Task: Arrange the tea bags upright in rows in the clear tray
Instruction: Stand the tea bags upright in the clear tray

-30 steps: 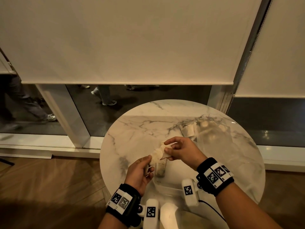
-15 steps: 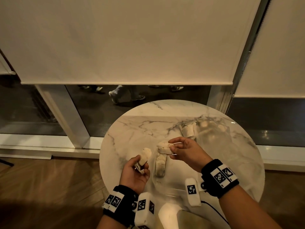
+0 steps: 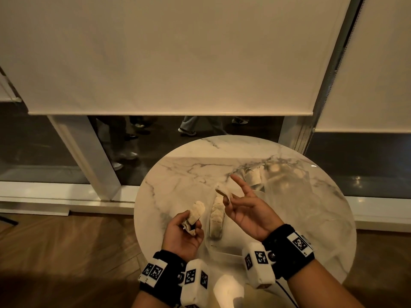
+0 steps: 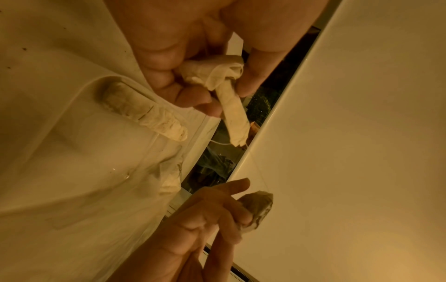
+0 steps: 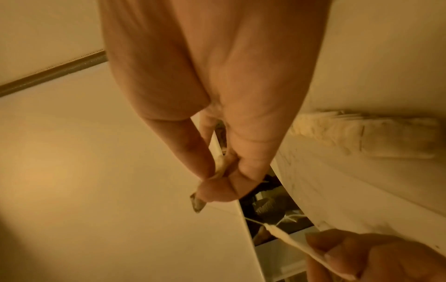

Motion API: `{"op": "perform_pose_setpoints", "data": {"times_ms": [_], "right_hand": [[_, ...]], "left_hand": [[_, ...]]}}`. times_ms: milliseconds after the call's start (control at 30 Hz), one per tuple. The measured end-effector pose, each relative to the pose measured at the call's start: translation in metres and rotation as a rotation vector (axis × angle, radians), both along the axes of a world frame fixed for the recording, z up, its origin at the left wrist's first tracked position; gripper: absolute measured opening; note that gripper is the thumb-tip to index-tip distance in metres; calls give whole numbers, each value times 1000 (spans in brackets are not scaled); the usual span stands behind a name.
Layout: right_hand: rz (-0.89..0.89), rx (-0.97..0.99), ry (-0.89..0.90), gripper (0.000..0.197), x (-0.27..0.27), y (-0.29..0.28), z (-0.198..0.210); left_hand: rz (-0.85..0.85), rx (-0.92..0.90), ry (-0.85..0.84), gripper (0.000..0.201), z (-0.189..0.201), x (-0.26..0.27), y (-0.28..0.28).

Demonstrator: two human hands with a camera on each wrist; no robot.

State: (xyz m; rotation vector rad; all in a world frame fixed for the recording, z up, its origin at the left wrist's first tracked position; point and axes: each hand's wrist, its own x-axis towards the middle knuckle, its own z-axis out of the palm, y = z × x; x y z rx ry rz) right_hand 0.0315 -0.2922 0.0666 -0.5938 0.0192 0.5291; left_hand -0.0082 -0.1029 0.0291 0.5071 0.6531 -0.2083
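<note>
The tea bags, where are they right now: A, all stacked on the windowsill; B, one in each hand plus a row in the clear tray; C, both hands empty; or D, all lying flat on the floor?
B: the left hand grips one tea bag, the right hand pinches another, and a row of tea bags stands in the clear tray.

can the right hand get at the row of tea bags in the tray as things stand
Probably not freely. The right hand hovers right beside the row of tea bags in the clear tray with nothing between, but its thumb and finger pinch a tea bag.
</note>
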Motion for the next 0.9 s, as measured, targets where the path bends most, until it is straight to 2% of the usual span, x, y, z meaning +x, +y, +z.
{"op": "perform_pose_setpoints", "data": {"times_ms": [100, 267, 367, 467, 600, 700, 767, 900], "right_hand": [[34, -4, -25, 65, 1, 2, 0], [-81, -78, 7, 48, 6, 0, 2], [-177, -114, 41, 29, 10, -7, 1], [-311, -354, -11, 16, 18, -14, -8], [-428, -732, -178, 24, 23, -22, -19], [-415, -974, -310, 25, 28, -24, -25], [-385, -1106, -359, 19, 30, -25, -30], [-302, -1209, -401, 4, 34, -26, -34]], "left_hand": [[3, -13, -2, 28, 0, 0, 1], [26, -13, -2, 27, -2, -1, 5], [40, -10, 3, 26, -3, -1, 6], [47, -8, 8, 26, -4, 0, 6], [36, -18, 12, 23, -5, 0, 5], [37, -17, 15, 23, -5, 0, 4], [39, -14, 18, 24, -6, 0, 4], [38, -11, 21, 22, -5, 0, 3]]}}
